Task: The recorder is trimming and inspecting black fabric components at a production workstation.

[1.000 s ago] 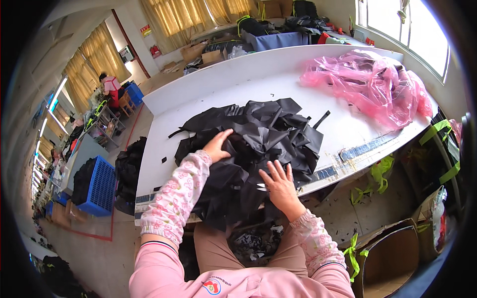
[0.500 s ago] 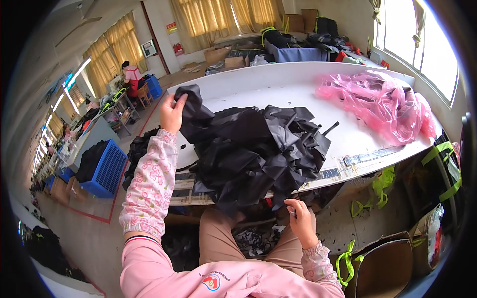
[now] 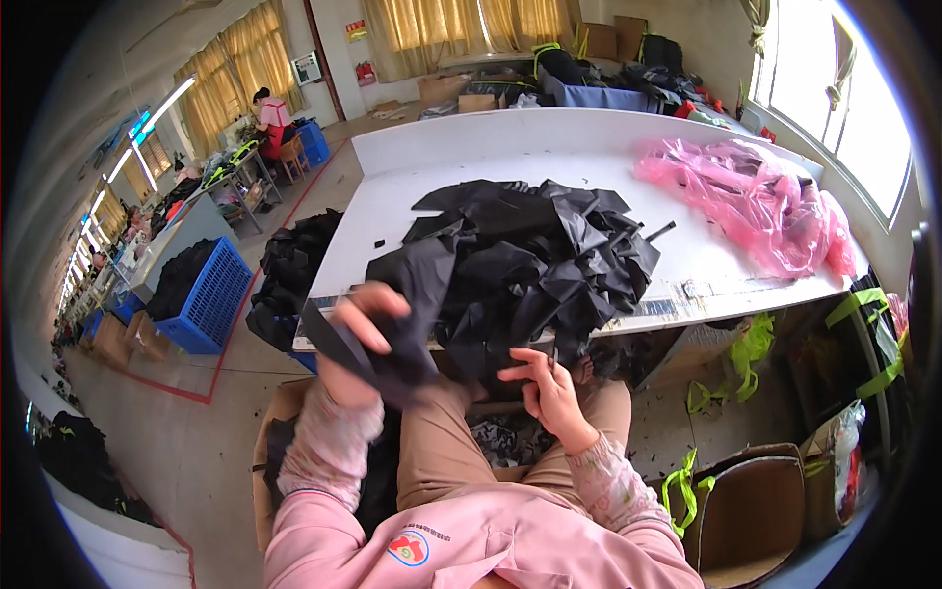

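One strip: a black fabric piece [image 3: 378, 353] is clamped in the left hand [image 3: 358, 339], drawn off the front edge of the heap and hanging over the lap at about 8 o'clock from the pile's middle.
Left hand: fingers curled together over the cloth, thumb under it, held just off the table's near edge.
Right hand [image 3: 545, 388]: below the table edge at 6 o'clock from the pile; fingertips pinched together, perhaps on a small dark scrap, though the view is too dim there to be sure.
Pile: a heap of black fabric pieces [image 3: 535, 255] sits mid-table, spilling over the near edge toward the knees.
Table: a white worktable [image 3: 510, 147] with a measuring strip along its front edge.
Pink bags: crumpled pink plastic [image 3: 756, 201] at 3 o'clock from the pile, well apart from it.
Floor: a blue crate [image 3: 211, 299] at 9 o'clock; a cardboard box [image 3: 751, 501] at 5 o'clock.
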{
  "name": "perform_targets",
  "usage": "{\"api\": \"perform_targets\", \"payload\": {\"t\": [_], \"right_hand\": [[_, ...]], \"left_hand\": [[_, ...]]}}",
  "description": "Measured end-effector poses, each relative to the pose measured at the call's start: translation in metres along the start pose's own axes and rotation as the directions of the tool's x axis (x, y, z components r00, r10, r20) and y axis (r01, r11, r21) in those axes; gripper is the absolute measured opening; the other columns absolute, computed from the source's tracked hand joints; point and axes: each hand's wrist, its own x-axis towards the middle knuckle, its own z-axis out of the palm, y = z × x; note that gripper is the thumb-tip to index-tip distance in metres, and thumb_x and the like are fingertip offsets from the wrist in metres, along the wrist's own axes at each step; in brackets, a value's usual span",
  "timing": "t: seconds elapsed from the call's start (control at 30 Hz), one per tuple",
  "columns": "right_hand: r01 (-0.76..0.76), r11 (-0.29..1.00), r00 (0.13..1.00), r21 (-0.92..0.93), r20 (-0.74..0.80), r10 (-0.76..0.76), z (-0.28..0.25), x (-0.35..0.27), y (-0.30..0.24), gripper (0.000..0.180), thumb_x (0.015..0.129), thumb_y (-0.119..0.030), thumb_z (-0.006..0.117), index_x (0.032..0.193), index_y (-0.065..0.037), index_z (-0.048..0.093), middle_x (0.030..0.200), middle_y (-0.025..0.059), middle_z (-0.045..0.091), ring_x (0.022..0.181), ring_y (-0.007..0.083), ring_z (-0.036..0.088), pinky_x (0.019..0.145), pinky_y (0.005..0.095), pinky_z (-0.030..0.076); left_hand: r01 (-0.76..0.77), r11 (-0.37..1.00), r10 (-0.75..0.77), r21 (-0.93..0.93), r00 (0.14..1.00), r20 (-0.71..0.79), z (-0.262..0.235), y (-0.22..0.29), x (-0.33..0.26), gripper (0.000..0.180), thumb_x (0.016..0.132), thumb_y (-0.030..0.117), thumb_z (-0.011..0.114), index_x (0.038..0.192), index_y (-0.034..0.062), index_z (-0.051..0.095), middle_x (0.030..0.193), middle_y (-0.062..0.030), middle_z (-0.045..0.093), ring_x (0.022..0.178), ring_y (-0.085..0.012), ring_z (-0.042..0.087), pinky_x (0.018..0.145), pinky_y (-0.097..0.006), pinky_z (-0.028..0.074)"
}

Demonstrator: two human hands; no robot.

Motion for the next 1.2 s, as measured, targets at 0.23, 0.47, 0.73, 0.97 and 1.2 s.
{"api": "perform_targets", "payload": {"t": [0.23, 0.47, 0.73, 0.97, 1.2], "right_hand": [[-0.281, 0.916, 0.955, 0.285, 0.179, 0.237, 0.007, 0.012, 0.012, 0.042, 0.095, -0.029, 0.058, 0.130, -0.007, 0.053, 0.081, -0.0020, 0.064, 0.044, 0.0015, 0.038, 0.038, 0.0177, 0.027], [-0.069, 0.974, 0.997, -0.214, 0.022, 0.075, -0.004, -0.032, -0.022, 0.019, 0.089, -0.007, 0.064, 0.108, -0.006, 0.065, 0.068, -0.0109, 0.051, 0.049, -0.0016, 0.039, 0.043, 0.0161, 0.028], [0.581, 0.284, 0.808, -0.763, 0.584, -0.081, 0.023, -0.057, -0.026, 0.029, 0.071, -0.006, 0.066, 0.100, -0.009, 0.063, 0.081, 0.0054, 0.062, 0.066, 0.0246, 0.064, 0.057, 0.0340, 0.051], [0.593, 0.310, 0.785, -0.743, 0.619, -0.019, 0.026, -0.070, 0.014, 0.025, 0.075, -0.009, 0.064, 0.101, -0.009, 0.062, 0.078, 0.0059, 0.063, 0.064, 0.0247, 0.064, 0.055, 0.0359, 0.051], [0.295, 0.583, 0.896, -0.757, 0.007, -0.445, -0.047, -0.097, 0.029, 0.033, 0.088, -0.011, 0.061, 0.120, -0.003, 0.057, 0.097, 0.0094, 0.067, 0.074, 0.0141, 0.063, 0.061, 0.0247, 0.049]], "left_hand": [[0.391, 0.888, -0.459, 0.241, 0.744, 0.485, 0.058, -0.056, -0.141, 0.013, 0.086, 0.011, 0.068, 0.096, 0.0024, 0.067, 0.119, -0.0185, 0.061, 0.105, -0.0273, 0.061, 0.092, -0.036, 0.046], [0.506, 0.703, -0.698, 0.500, 0.359, 0.619, 0.017, -0.062, -0.181, 0.039, 0.088, 0.027, 0.066, 0.119, 0.0051, 0.061, 0.127, -0.0150, 0.058, 0.116, -0.0276, 0.056, 0.102, -0.036, 0.041], [0.824, 0.560, -0.823, 0.090, 0.565, -0.061, -0.001, -0.104, -0.127, 0.056, 0.090, 0.037, 0.065, 0.130, 0.0026, 0.045, 0.098, -0.0060, 0.060, 0.082, -0.0126, 0.060, 0.075, -0.026, 0.049], [0.895, 0.335, -0.931, -0.295, 0.362, 0.042, 0.021, -0.156, -0.153, 0.049, 0.081, 0.016, 0.076, 0.122, -0.0021, 0.055, 0.110, -0.0082, 0.064, 0.097, -0.0170, 0.060, 0.087, -0.031, 0.049], [0.746, 0.665, -0.731, -0.023, 0.657, 0.182, 0.064, -0.157, -0.146, 0.038, 0.084, 0.013, 0.072, 0.116, -0.0021, 0.059, 0.107, -0.0039, 0.066, 0.095, -0.0101, 0.058, 0.087, -0.029, 0.047]]}}
